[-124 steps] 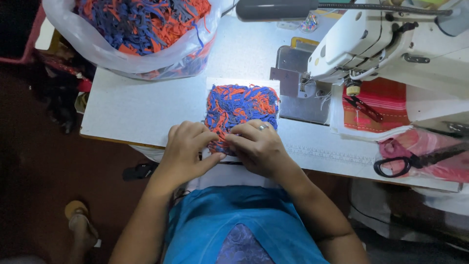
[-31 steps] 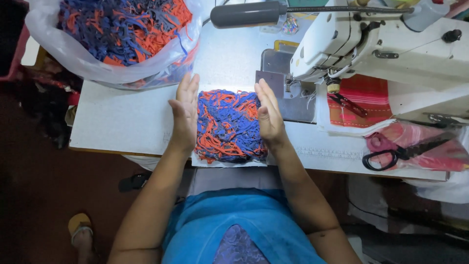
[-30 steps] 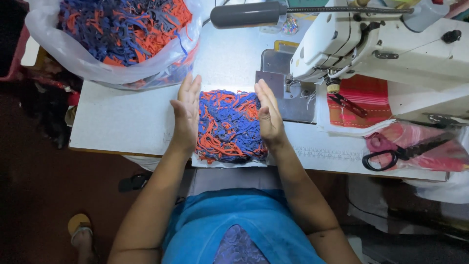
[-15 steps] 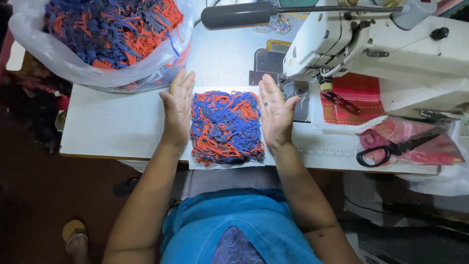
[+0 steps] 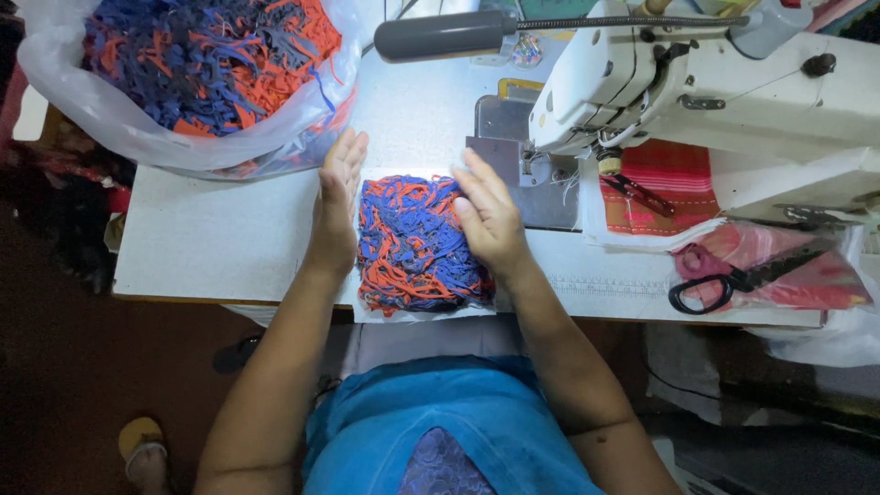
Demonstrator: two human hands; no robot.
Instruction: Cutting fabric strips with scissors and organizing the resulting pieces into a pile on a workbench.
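Scrap-strip pad (image 5: 417, 240) sits pressed between flat, unclenched left hand (image 5: 336, 203) and right hand (image 5: 490, 218); loose strips could spill off the tabletop (image 5: 220, 238) edge.

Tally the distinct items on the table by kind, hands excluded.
Flat pad of blue and orange fabric strips: 1
Clear plastic bag of blue and orange strips: 1
White sewing machine: 1
Black-handled scissors: 1
Total: 4

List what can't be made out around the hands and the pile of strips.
- Head view: the left hand and right hand cover the side edges of the pile of orange and blue strips.
- The needle: too small, under the sewing machine.
- The plastic bag: cut off by the top edge.
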